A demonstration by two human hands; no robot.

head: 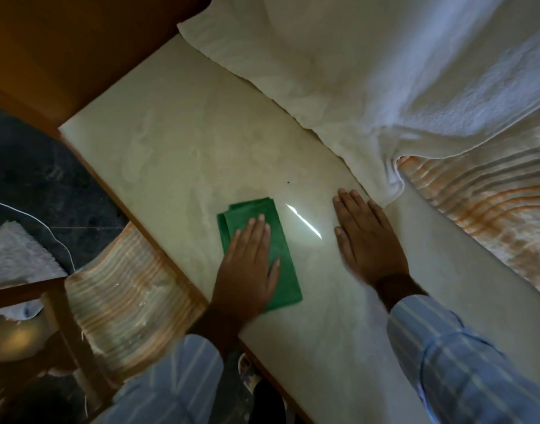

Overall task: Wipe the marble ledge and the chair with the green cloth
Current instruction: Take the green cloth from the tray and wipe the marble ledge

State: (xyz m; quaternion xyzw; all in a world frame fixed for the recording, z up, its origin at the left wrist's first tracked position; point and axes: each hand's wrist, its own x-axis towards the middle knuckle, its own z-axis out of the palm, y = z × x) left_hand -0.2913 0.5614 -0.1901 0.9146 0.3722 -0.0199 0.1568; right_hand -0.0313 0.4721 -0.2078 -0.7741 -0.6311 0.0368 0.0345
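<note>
The pale marble ledge (176, 142) runs diagonally from upper left to lower right. A folded green cloth (256, 211) lies flat on it near the middle. My left hand (247, 270) presses palm down on the lower half of the cloth, fingers together and stretched out. My right hand (366, 240) rests flat on the bare marble to the right of the cloth, holding nothing. A wooden chair (51, 307) stands at the lower left, below the ledge, with a striped cloth (124, 295) draped over it.
A white towel (323, 71) and a striped orange fabric (483, 203) lie along the far side of the ledge, close to my right hand. A small dark speck (288, 182) sits on the marble. Dark floor (33, 166) with a white cord lies at left.
</note>
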